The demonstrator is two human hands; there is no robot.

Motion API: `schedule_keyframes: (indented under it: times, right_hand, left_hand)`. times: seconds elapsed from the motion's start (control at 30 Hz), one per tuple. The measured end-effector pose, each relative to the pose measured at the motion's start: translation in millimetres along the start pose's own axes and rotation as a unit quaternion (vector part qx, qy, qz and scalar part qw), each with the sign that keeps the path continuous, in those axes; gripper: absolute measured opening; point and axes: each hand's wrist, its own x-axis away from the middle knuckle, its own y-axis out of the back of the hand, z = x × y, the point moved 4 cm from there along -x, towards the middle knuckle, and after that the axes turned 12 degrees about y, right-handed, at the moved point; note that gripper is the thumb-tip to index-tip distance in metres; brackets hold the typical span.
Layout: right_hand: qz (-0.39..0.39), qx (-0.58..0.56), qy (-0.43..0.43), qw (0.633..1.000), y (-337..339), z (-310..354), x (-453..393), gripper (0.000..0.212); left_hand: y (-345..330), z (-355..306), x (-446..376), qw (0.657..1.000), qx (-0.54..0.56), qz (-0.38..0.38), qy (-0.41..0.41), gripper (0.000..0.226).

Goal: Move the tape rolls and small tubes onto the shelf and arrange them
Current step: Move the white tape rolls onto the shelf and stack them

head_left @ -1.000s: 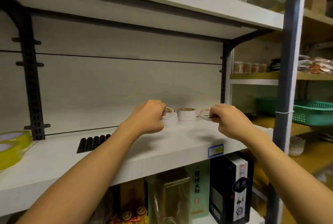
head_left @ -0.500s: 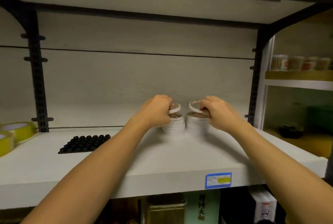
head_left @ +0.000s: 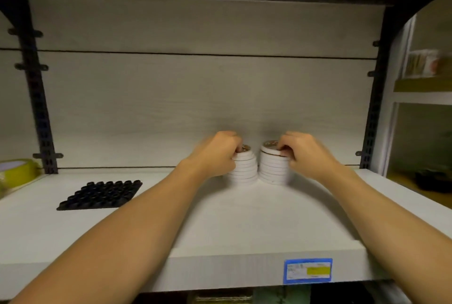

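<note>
Grip: both hands curled atop tape stacks.

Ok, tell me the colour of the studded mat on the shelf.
Black; the studded mat shows in the head view.

A black tray of small round cups lies flat on the left part of the white board. A blue and yellow price label is stuck to the board's front edge at the right. Black slotted uprights stand at both back corners.
</note>
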Motion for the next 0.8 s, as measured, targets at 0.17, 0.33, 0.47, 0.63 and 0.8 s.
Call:
schedule_keyframes:
  times: [0.17, 0.33, 0.47, 0.63, 0.8]
  right_hand:
    - [-0.020, -0.014, -0.004, 1.000, 0.3, -2.4, 0.6, 0.024]
    - [-0.035, -0.018, 0.000, 0.999, 2.9, 0.9, 2.1, 0.024]
    - [-0.025, -0.029, 0.000, 0.999, -0.7, 2.4, 2.1, 0.021]
    - [-0.017, -0.042, -0.005, 0.999, -3.7, 0.6, 2.1, 0.020]
    - [-0.011, -0.065, -0.019, 0.998, -1.9, 0.6, 1.8, 0.017]
  left_hand:
    - [-5.3, -3.0, -1.7, 1.000, 0.012, 0.005, -0.014, 0.026]
    - [-3.6, -3.6, 0.3, 1.000, 0.017, 0.003, -0.014, 0.027]
    - [-0.3, -4.7, 1.8, 1.000, 0.025, 0.001, 0.001, 0.027]
    - [0.6, -6.6, 3.5, 1.000, 0.017, 0.005, 0.008, 0.026]
    - [1.0, -8.5, 3.4, 1.000, 0.006, 0.012, 0.008, 0.022]
